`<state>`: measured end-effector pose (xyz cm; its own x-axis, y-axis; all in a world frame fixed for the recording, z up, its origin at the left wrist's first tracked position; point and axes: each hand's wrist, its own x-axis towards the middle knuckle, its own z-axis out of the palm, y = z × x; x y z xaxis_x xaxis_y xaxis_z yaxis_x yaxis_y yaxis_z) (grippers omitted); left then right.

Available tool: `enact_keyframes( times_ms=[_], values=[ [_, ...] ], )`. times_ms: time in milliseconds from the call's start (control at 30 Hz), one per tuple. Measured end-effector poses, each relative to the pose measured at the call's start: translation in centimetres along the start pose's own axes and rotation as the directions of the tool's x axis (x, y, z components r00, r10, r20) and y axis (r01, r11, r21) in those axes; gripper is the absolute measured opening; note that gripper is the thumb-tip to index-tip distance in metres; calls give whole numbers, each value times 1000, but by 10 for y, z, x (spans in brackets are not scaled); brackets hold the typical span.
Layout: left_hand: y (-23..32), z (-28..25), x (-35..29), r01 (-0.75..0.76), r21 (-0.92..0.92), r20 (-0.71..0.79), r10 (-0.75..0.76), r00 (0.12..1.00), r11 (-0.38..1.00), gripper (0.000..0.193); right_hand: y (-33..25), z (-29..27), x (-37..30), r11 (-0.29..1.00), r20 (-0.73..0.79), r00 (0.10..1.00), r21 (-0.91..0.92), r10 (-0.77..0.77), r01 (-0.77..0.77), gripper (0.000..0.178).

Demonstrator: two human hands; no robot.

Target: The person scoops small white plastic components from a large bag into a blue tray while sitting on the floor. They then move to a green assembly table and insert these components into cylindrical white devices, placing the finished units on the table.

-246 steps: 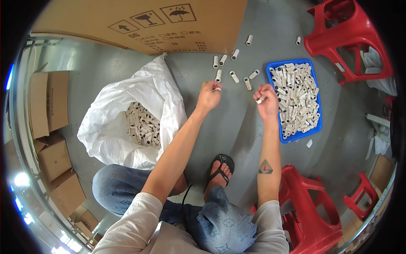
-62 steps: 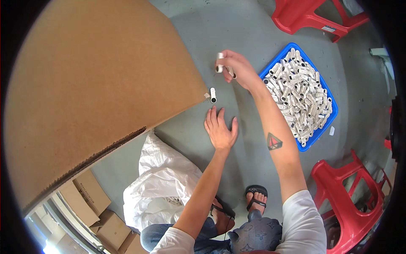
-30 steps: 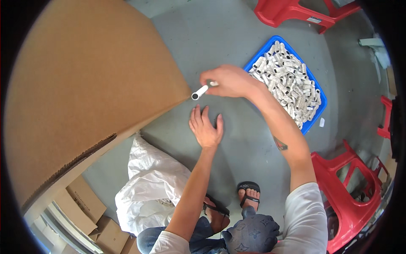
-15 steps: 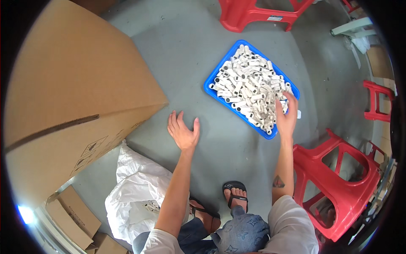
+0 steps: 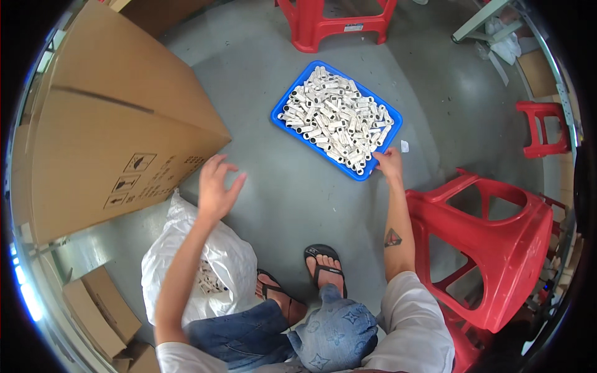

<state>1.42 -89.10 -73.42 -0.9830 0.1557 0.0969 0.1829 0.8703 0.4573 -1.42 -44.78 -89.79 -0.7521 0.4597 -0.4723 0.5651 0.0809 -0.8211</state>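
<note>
A blue plastic tray lies on the grey floor ahead of me, heaped with small white plastic pieces that have dark round or square ends. My right hand is at the tray's near right edge, its thumb and fingers closed on the rim. Fingers apart and holding nothing, my left hand hovers over the floor between the big carton and the white sack. That white woven sack stands by my left leg, its mouth open on more of the small pieces.
A large brown carton fills the left side, with smaller cardboard boxes below it. Red plastic stools stand at right, far right and far ahead. A white scrap lies right of the tray.
My right hand has come down from above the heap to the tray's rim. My left hand has moved left toward the carton, and the whole view has shifted.
</note>
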Motion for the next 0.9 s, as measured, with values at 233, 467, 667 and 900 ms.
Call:
enact_keyframes(
  times_ms=[233,467,667,900],
  values=[
    [-28,-174,-115,270,154,-65,-263,963,950,16,-1,19,-1,710,161,987,692,25,-131,43],
    [-63,-261,-318,734,-55,-475,-665,577,677,28,9,14,-12,670,397,916,665,56,-329,59],
    [-70,-203,-476,948,-270,-331,-941,76,171,68,-13,3,-30,759,383,920,622,-80,-194,65],
    [-78,-133,-402,675,-693,-88,-959,270,253,53,-57,-12,-91,787,389,921,570,-4,-237,63]
  ],
)
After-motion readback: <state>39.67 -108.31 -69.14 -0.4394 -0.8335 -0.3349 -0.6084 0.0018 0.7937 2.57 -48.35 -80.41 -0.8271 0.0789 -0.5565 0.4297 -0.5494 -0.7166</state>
